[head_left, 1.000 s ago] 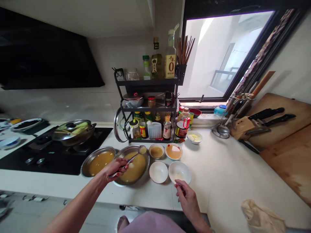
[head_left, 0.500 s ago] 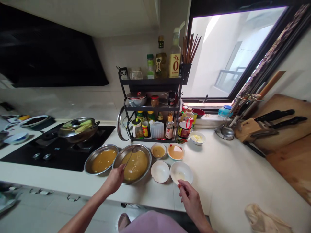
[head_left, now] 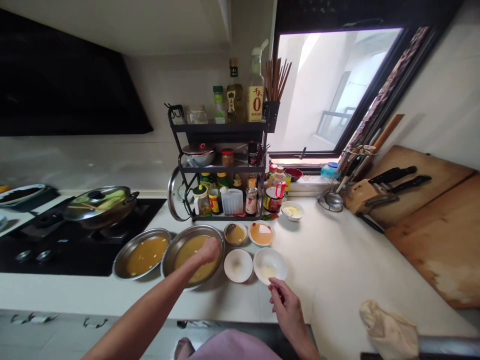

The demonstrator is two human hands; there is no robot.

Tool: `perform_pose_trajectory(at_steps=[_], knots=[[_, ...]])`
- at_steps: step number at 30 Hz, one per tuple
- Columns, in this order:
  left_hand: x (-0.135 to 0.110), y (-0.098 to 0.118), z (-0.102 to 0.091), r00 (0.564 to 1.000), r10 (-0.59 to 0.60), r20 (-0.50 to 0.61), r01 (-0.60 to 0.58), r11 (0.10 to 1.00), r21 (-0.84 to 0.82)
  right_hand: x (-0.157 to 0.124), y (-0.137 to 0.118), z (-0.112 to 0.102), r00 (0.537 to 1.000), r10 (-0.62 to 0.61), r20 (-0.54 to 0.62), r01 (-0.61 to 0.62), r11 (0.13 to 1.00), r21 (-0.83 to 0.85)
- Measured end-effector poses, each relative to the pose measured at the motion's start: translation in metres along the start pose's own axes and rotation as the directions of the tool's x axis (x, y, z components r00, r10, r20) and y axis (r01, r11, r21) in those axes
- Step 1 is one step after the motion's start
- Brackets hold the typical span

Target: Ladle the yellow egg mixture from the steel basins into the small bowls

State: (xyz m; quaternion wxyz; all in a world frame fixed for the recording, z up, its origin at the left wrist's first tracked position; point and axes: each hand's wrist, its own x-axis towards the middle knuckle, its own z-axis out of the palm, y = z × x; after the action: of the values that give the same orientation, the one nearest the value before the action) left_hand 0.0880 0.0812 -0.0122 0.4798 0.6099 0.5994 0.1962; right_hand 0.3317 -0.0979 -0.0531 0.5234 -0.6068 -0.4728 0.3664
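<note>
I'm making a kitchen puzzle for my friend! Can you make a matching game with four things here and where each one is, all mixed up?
Things:
1. chopsticks
2. lidded pan
3. knives
4. left hand

Places:
A. on the black stove
B. over a metal basin of yellow-brown liquid, holding a spoon
C. in a wooden block
D. at the top of the spice rack

Pairs: 1-D, 2-A, 3-C, 4-B

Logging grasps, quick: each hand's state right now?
Left hand: closed on the spoon.
Right hand: fingers curled at the white bowl rim; grip unclear.
</note>
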Motion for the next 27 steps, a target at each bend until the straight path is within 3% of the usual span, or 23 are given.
perform_pose_trajectory(at_steps=[4,10,16,23,27], knots=[[0.001,-0.002,-0.01,0.992,-0.109,0.058,0.115,0.988,-0.105,0.002,0.005,0.006,0.998,0.057,-0.008,-0.057,0.997,0.047],[-0.013,0.002,-0.026,0.971,-0.14,0.193,0.21,0.885,-0.415,0.0,0.01,0.031,0.986,0.142,0.083,-0.152,0.98,0.127],[-0.032,0.005,-0.038,0.952,-0.131,0.277,0.275,0.765,-0.583,0.005,0.019,0.06,0.921,0.355,0.163,-0.389,0.869,0.307],[-0.07,0.001,-0.059,0.958,-0.124,0.257,0.272,0.677,-0.684,0.009,0.027,0.084,0.853,0.444,0.273,-0.521,0.747,0.414],[-0.095,-0.015,-0.066,0.978,-0.142,0.153,0.207,0.755,-0.622,0.013,0.03,0.09,0.826,0.487,0.284,-0.562,0.682,0.467]])
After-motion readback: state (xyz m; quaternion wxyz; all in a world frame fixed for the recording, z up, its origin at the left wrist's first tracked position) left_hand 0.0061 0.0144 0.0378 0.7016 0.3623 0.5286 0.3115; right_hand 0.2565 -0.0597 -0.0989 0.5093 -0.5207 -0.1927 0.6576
